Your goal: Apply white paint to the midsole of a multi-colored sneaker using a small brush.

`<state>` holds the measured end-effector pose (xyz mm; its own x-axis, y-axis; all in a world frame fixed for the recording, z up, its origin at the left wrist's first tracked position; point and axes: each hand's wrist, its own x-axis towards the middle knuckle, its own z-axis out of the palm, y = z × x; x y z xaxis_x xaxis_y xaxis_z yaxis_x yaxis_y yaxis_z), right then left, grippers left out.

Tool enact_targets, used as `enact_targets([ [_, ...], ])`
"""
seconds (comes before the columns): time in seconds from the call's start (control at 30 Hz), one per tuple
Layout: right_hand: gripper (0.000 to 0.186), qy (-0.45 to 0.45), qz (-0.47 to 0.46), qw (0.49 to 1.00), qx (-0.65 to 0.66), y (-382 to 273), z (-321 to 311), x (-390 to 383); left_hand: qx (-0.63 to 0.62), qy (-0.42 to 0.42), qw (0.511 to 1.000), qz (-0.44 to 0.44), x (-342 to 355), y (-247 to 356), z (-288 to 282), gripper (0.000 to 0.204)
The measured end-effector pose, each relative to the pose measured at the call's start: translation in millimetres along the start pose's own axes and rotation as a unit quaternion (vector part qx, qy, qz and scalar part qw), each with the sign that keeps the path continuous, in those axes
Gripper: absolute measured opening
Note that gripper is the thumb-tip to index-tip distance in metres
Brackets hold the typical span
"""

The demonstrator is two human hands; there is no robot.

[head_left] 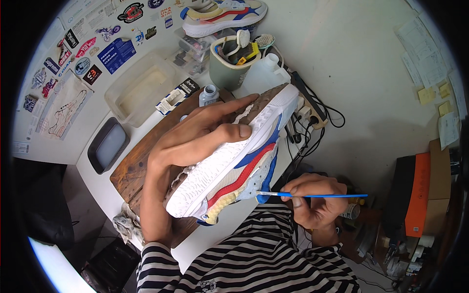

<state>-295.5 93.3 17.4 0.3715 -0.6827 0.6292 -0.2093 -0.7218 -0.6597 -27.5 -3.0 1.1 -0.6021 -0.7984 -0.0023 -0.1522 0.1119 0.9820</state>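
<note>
My left hand [195, 132] grips a sneaker [244, 173] by its sole, tilted on its side with white and brown sole upward and cream, red and blue upper toward me. My right hand [312, 200] pinches a thin blue paintbrush [342, 195], its bristles at the pale blue part of the upper near the laces. A small open bottle [209, 96] stands on the wooden board [127, 171] behind the shoe, beside a printed carton [173, 100].
A clear plastic tub [127, 83], dark tray [107, 144], green bucket of brushes [224, 68], white jug [264, 75] and second sneaker [224, 17] surround the board. A power strip [317, 117] with cables runs along the right. Boxes [414, 190] stand at far right; a rag [127, 222] lies front left.
</note>
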Motion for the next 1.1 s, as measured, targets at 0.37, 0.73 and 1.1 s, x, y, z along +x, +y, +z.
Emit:
enact_targets([
  [0.37,0.010,0.003,0.014,1.000,-0.002,4,-5,-2,0.013,0.004,1.000,0.009,0,-2,1,0.079],
  [0.73,0.011,-0.007,0.003,1.000,0.021,3,-5,-2,0.017,0.000,1.000,-0.001,-1,2,-2,0.079],
  [1.1,0.010,0.046,0.024,0.998,0.036,11,-4,-5,0.008,0.006,1.000,0.006,0,0,0,0.080],
])
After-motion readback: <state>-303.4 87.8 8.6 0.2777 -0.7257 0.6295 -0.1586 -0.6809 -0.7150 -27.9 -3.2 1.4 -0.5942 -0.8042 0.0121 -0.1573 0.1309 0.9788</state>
